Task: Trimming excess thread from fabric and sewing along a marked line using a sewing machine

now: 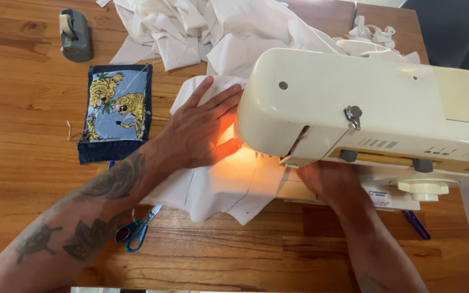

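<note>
— Fingers (221,100) of the left hand (196,135) were spread wide and pressed flat on the white fabric piece (218,184), gripping nothing. What did the head view give of the other one?

— Less. The right hand (329,182) lay under the arm of the cream sewing machine (365,114), on the machine bed just right of the lit needle area. Its fingers were hidden by the housing, so I could not tell whether they were curled or flat.

— Where did the risk sit?

— At the needle, I judged. The left thumb lay close to the glow, and a slip toward the right could have carried a fingertip under the foot. The fabric piece itself ran from beneath the left palm under the machine head, with a thin drawn line on its near part; uneven pressure could have dragged the seam off that line.

— And room to move?

— Tight on the far side: a heap of loose white cloth (218,27) touched the machine's back and could have been pulled in. Left of the hand lay a blue tiger-print patch (116,111), well apart from a grey tape dispenser (74,35) at the far left. Blue-handled scissors (137,230) lay near the left forearm, blades partly under the fabric's near edge. The wooden table (23,163) offered bare room at the near side and left.
</note>
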